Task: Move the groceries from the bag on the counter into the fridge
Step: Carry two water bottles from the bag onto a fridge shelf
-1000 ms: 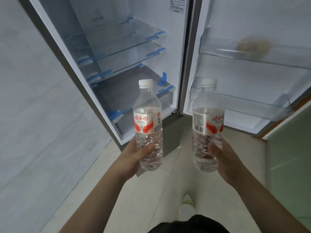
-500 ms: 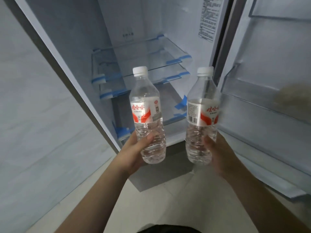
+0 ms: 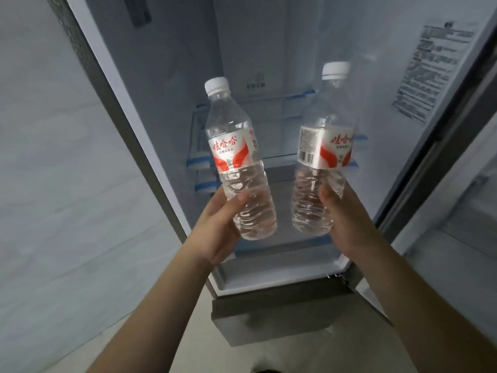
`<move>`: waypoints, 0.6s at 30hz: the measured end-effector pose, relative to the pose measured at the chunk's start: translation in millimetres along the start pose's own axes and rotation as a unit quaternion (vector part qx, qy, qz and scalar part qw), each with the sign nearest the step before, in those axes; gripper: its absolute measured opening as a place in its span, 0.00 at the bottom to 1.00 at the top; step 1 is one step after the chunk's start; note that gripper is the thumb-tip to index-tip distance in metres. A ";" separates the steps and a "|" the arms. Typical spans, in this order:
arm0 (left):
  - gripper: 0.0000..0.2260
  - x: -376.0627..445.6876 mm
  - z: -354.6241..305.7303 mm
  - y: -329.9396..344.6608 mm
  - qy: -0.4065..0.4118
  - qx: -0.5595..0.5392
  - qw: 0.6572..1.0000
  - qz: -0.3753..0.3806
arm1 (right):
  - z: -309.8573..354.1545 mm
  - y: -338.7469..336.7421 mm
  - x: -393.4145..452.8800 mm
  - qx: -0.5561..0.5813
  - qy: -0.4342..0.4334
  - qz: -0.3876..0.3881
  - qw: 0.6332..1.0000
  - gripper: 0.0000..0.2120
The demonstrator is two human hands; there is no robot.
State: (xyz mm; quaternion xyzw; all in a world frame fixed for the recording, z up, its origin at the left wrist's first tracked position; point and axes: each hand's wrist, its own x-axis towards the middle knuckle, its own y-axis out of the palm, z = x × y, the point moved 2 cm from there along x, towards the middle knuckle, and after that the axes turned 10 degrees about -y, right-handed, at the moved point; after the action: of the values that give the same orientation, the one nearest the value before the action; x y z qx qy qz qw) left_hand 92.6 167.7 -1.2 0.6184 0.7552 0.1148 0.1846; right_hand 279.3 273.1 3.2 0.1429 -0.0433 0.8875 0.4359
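Currently: two full water bottles, left bottle [image 3: 236,168], right bottle [image 3: 321,157], before the open fridge [image 3: 269,63]. Left hand [image 3: 215,224], right hand [image 3: 347,219] each wrap a ribbed lower body. Likely heavy, thin-walled, squeezable; shelves blurred.

To my left, a pale grey marbled wall panel [image 3: 67,184] fills the view, meeting the beige tiled floor [image 3: 309,354] below. At the bottom edge, between my forearms, a sliver of dark fabric [image 3: 269,370] shows; I cannot tell what it is.
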 end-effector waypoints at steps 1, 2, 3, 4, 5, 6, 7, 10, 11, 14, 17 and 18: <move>0.32 7.6 -7.7 -2.1 0.014 0.018 1.000 -0.009 | 0.8 1.3 12.2 0.003 0.000 -0.002 1.000 0.41; 0.32 15.0 -15.5 -3.8 0.029 0.037 0.999 -0.016 | 0.0 2.8 25.1 0.004 0.000 -0.008 1.000 0.39; 0.32 21.9 -23.2 -5.4 0.043 0.054 0.997 -0.021 | 0.6 5.1 37.0 0.001 -0.001 -0.016 1.000 0.37; 0.32 29.1 -30.7 -7.9 0.056 0.069 0.996 -0.027 | 1.0 6.9 48.3 0.000 -0.006 -0.024 1.000 0.34; 0.30 36.6 -37.5 -10.5 0.067 0.086 0.993 -0.033 | 1.1 8.8 59.3 0.002 -0.010 -0.035 0.999 0.33; 0.28 44.5 -43.6 -12.6 0.077 0.106 0.991 -0.040 | 0.3 9.8 69.6 0.005 -0.012 -0.046 0.999 0.34; 0.26 52.9 -48.9 -14.5 0.085 0.124 0.987 -0.048 | -1.2 10.2 79.8 0.005 -0.011 -0.055 0.998 0.37; 0.24 78.9 -60.9 -17.9 0.107 0.150 0.980 -0.074 | -6.9 8.2 108.3 -0.003 -0.012 -0.060 0.998 0.37; 0.24 87.1 -64.0 -17.5 0.111 0.153 0.979 -0.081 | -9.0 7.1 117.1 -0.012 -0.013 -0.055 0.998 0.35; 0.23 111.6 -69.9 -15.7 0.124 0.152 0.976 -0.096 | -14.6 4.6 140.2 -0.044 -0.041 -0.033 0.998 0.35; 0.25 133.7 -71.3 -13.2 0.129 0.155 0.972 -0.122 | -21.9 -0.5 158.2 -0.075 -0.053 -0.011 0.996 0.30; 0.25 141.0 -71.0 -13.5 0.129 0.162 0.970 -0.129 | -24.2 -3.4 163.4 -0.077 -0.055 -0.008 0.995 0.30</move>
State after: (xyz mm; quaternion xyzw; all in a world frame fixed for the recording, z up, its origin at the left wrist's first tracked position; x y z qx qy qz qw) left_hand 27.2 306.5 38.3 0.5169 0.8549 0.0450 -0.0037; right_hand 182.1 404.5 27.5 0.1576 -0.1345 0.8686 0.4501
